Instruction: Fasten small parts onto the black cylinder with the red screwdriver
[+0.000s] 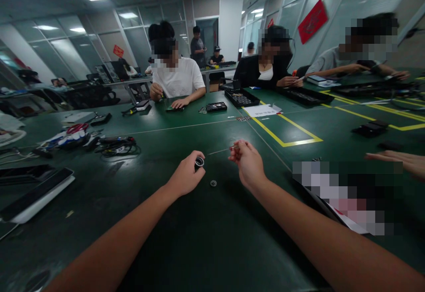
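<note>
My left hand (186, 174) is closed round a small black cylinder (199, 163) with a silver ring at its open end, which faces up and toward my right hand. My right hand (248, 163) pinches a tool with a long thin metal shaft (219, 151); its handle is mostly hidden by my fingers. The shaft's tip points left and ends just short of the cylinder, apart from it. On the green table (186, 239), between and below both hands, lies a small round metallic part (213, 183).
Cables and tools (119, 147) lie at the left, beside a black-and-white device (40, 192). Black parts trays (241, 97) and a white paper (262, 110) are farther back. Co-workers sit opposite; another person's hand (398, 159) reaches in at the right.
</note>
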{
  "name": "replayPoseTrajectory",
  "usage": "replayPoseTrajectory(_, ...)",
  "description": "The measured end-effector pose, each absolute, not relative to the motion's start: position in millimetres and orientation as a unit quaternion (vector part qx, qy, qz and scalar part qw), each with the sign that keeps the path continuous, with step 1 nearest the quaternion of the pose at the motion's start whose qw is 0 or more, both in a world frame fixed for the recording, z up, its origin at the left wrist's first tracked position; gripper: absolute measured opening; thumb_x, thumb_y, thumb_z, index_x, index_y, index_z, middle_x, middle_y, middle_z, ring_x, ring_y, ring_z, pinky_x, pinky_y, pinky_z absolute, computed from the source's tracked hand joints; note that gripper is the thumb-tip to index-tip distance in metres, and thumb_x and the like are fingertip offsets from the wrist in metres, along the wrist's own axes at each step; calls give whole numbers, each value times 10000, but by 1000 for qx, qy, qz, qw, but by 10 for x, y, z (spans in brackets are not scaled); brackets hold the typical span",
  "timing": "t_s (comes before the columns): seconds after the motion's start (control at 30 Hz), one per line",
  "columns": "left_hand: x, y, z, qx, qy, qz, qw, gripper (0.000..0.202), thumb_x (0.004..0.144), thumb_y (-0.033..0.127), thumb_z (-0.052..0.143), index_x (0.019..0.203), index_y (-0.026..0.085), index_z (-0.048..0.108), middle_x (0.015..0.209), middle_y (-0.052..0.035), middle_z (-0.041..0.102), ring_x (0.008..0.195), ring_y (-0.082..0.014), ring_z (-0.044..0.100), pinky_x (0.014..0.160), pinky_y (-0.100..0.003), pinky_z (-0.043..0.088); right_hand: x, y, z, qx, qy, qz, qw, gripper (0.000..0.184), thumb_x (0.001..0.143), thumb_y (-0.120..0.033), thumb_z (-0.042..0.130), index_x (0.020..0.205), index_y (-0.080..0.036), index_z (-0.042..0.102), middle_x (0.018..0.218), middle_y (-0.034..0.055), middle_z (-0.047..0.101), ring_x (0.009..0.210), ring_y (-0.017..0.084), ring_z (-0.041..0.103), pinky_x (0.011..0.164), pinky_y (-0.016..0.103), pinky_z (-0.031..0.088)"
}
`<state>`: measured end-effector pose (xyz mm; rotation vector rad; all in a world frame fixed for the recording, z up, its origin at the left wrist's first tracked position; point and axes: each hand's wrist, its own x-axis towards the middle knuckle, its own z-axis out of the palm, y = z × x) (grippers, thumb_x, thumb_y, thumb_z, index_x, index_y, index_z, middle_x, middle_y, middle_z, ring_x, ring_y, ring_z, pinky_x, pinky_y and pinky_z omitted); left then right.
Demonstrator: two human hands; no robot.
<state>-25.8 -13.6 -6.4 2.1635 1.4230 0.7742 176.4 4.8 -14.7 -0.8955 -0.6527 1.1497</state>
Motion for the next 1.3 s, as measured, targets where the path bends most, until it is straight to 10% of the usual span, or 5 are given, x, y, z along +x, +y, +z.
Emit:
replayPoseTrajectory(0.5,-76,-154,-13,850,477,5,222,239,842,416,744,1014,257,699,959,-17,726,850,-214,672,658,-290,415,1751,67,-184,-403,-297,525,688,327,739,-514,781,759,-221,637,616,-27,609,563,125,551,521,243,474)
replayPoseTrajectory(0.83,-254,-59,-58,823,478,82,295,307,903,349,548,1116,235,736,1091,-51,727,966,-213,662,849,-315,472,1767,70,-184,-407,-298,535,678,328,738,-512,782,750,-222,630,609,-24,603,560,132,545,514,252,472)
replayPoseTrajectory(1.07,-666,-15,-33,717,530,206,403,420,914,557,502,970,178,672,838,-36,637,659,-163,560,609,-271,426,1772,53,-171,-406,-292,550,669,275,759,-469,754,747,-225,626,627,-19,605,568,137,547,525,263,465)
replayPoseTrajectory(1.3,-1301,-98,223,417,583,485,501,165,927,301,499,868,159,560,730,-18,561,563,-134,516,530,-223,427,1774,70,-206,-409,-300,548,665,288,754,-481,754,759,-222,629,633,-20,609,572,135,546,527,261,462)
